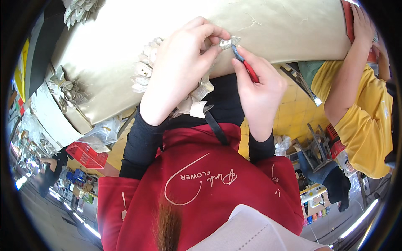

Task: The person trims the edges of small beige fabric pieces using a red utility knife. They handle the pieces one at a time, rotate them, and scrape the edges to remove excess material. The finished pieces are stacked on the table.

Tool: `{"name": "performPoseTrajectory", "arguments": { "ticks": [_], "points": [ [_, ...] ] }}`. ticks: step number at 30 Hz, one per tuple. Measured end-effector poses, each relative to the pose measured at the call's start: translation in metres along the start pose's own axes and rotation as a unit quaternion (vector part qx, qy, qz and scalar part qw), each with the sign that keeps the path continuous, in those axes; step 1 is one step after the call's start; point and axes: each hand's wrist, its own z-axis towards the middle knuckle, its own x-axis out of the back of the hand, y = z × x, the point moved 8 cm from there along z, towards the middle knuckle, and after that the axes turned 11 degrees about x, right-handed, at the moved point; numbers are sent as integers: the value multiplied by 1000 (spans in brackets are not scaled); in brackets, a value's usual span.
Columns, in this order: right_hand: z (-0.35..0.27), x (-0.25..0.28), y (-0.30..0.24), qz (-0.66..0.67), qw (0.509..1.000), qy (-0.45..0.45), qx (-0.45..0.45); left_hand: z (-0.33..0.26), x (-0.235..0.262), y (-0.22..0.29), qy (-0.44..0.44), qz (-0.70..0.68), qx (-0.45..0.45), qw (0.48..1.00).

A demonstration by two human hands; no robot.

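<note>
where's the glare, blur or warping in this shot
Head view: glare bleaches the table white at upper middle, the left hand also bright; head view: the table's near edge bows, with dark rounded corners; head view: the person at far left is blurred.

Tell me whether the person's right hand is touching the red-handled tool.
Touching. The head view shows it plainly: the right hand grips the red-handled tool, its handle lying between thumb and fingers.

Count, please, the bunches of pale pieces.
3: a bunch at top left, a second below that, a third behind the left arm, which partly hides it and perhaps more.
</note>
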Motion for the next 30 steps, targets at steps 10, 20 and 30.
{"name": "performPoseTrajectory", "arguments": {
  "ticks": [10,20,30],
  "points": [
    [5,1,4,18,999,21,27,4,2,1,8,-1,-6,1000],
    [3,0,5,6,1000,-5,9,5,1,3,3,5,-14,1000],
    [2,3,5,-8,1000,11,12,3,2,10,17,19,-39,999]
  ]
}}
